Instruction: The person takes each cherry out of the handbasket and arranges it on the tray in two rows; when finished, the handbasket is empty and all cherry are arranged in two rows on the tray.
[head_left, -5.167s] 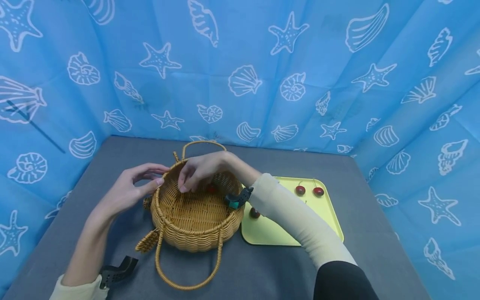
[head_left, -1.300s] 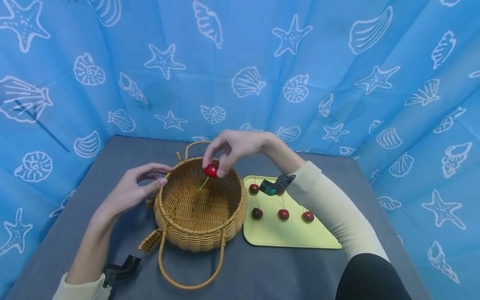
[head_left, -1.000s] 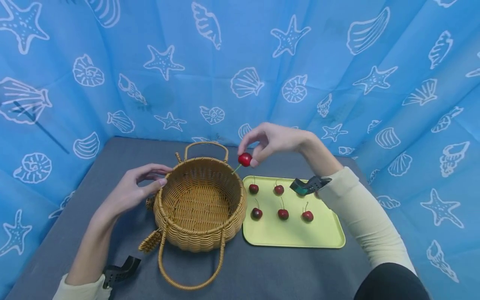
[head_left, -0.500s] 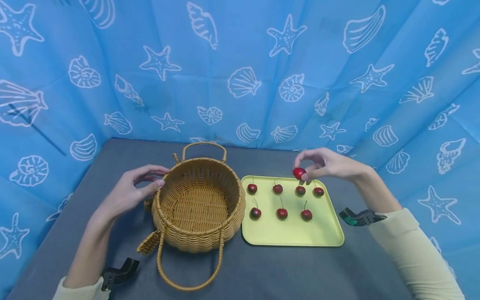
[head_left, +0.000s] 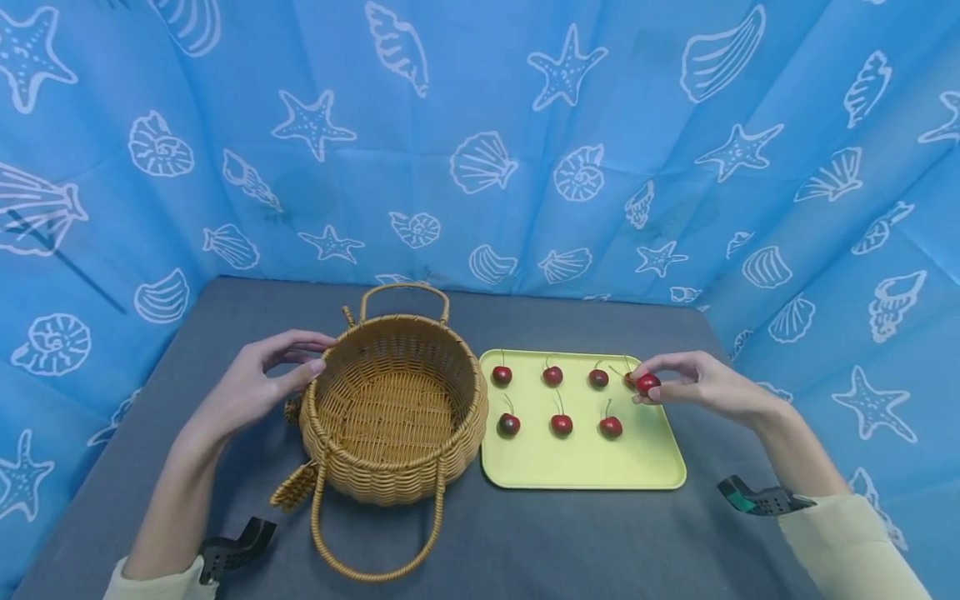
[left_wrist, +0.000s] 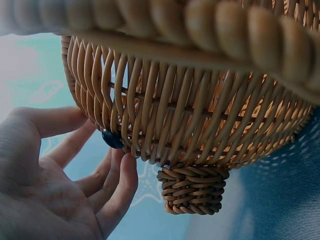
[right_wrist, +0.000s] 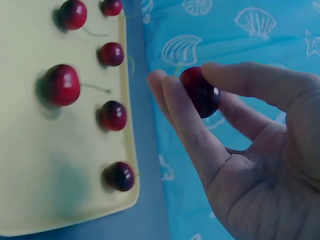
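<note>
My right hand [head_left: 708, 390] pinches a shiny red cherry [head_left: 647, 383] between thumb and fingers at the right side of the yellow tray [head_left: 577, 467]. In the right wrist view this cherry [right_wrist: 200, 92] sits between the fingertips. Behind it, another cherry [head_left: 629, 380] on the tray is partly covered. A round wicker basket [head_left: 390, 479] stands left of the tray, and no cherry shows inside it. My left hand [head_left: 258, 379] touches the basket's left rim with thumb and fingers. From the left wrist, the loosely bent fingers [left_wrist: 122, 190] lie against the outer wall.
Several stemmed cherries [head_left: 561, 425] lie in two rows on the tray. One basket handle [head_left: 375, 575] droops toward the front and the other handle [head_left: 405, 286] stands at the back. A blue shell-patterned curtain [head_left: 480, 167] surrounds the grey table [head_left: 525, 550].
My right hand has come out of the basket with the cherry, passed over the tray and lowered at its right side. The left hand stays at the basket rim.
</note>
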